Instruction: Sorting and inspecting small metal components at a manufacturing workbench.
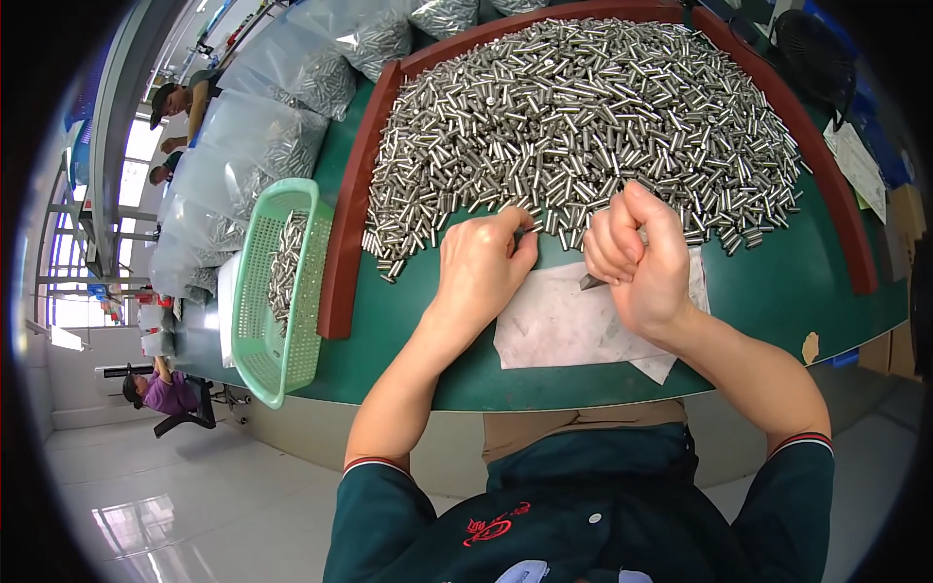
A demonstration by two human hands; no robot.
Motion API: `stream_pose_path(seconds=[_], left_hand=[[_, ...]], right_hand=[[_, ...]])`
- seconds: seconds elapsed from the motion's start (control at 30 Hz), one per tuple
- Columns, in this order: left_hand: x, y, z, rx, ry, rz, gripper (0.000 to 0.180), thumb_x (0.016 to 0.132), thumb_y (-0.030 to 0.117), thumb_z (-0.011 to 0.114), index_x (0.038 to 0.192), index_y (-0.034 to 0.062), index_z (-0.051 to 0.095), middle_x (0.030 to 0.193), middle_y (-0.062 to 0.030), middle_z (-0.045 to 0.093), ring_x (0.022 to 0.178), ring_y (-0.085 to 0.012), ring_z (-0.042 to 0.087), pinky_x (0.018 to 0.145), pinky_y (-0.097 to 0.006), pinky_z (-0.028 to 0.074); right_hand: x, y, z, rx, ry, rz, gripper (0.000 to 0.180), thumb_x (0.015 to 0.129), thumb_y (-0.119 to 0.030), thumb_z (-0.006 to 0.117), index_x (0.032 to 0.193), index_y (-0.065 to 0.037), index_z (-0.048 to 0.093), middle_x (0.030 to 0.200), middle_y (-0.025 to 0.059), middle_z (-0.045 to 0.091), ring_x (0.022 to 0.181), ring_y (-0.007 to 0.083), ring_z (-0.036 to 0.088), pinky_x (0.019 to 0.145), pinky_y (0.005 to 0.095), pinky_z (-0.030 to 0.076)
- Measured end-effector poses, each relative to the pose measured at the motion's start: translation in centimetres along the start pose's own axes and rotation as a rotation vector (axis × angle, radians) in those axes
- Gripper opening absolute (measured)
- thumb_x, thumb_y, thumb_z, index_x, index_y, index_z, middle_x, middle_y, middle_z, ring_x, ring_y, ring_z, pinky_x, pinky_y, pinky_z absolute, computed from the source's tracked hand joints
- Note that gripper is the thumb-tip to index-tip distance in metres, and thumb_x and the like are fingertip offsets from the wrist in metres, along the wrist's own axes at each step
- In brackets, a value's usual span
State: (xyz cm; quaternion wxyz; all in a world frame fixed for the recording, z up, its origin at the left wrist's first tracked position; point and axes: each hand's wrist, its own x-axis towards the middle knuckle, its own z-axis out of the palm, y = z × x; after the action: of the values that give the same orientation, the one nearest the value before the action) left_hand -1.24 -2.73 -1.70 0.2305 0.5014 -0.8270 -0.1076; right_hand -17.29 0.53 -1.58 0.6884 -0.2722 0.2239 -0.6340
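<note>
While the right hand [639,257] clenches a dark piece [590,282], the left hand [484,257] curls, grip unclear, beside smooth metal cylinders [583,117].

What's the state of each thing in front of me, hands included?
Left hand: fingers bent, at the pile's near edge
Right hand: curled, a dark piece jutting from it
Pins: loose, heaped
Basket: upright, partly filled with pins
Cloth: spread out, smudged
Bags: holding pins
Fan: can't tell whether it's running
</note>
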Motion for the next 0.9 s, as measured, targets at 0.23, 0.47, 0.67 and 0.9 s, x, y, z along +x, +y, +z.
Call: stream_pose_path(seconds=[0.23, 0.47, 0.67, 0.9], left_hand=[[-0.2, -0.7, -0.7, 0.235, -0.050, 0.246, 0.008, 0.068, 0.004, 0.059, 0.075, 0.0034, 0.057, 0.058, -0.0085, 0.055, 0.053, -0.0242, 0.054, 0.048, -0.035, 0.042], [0.1, -1.7, -0.2, -0.049, -0.004, 0.179, 0.010, 0.070, 0.004, 0.061, 0.080, 0.0031, 0.059, 0.053, -0.0062, 0.050, 0.044, -0.0156, 0.048, 0.044, -0.029, 0.038], [-0.3, -1.4, -1.4, -0.515, -0.173, -0.152, 0.009, 0.077, 0.005, 0.059, 0.084, 0.0013, 0.057, 0.060, 0.0078, 0.041, 0.054, -0.0005, 0.034, 0.048, -0.016, 0.028], [-0.7, -2.2, -1.4, -1.104, -0.201, -0.402, 0.010, 0.079, 0.008, 0.059, 0.088, 0.0040, 0.055, 0.073, 0.0068, 0.045, 0.066, -0.0017, 0.038, 0.060, -0.015, 0.032]], right_hand=[[0.0, 0.0, 0.1, 0.004, -0.002, -0.012, 0.043, 0.090, -0.023, 0.033, 0.049, -0.010, 0.027, 0.042, -0.0008, 0.027, 0.037, 0.0073, 0.020, 0.036, 0.0231, 0.017], [0.1, 0.0, 0.0, -0.001, -0.012, -0.003, 0.043, 0.090, -0.024, 0.033, 0.050, -0.010, 0.027, 0.042, -0.0007, 0.027, 0.037, 0.0074, 0.020, 0.036, 0.0230, 0.018], [0.1, -0.1, 0.1, 0.001, -0.013, -0.001, 0.043, 0.090, -0.024, 0.033, 0.050, -0.010, 0.027, 0.042, -0.0008, 0.027, 0.037, 0.0076, 0.019, 0.036, 0.0233, 0.017], [0.0, -0.1, -0.1, -0.019, -0.006, 0.000, 0.043, 0.090, -0.025, 0.033, 0.050, -0.011, 0.027, 0.042, -0.0006, 0.026, 0.037, 0.0080, 0.020, 0.036, 0.0236, 0.017]])
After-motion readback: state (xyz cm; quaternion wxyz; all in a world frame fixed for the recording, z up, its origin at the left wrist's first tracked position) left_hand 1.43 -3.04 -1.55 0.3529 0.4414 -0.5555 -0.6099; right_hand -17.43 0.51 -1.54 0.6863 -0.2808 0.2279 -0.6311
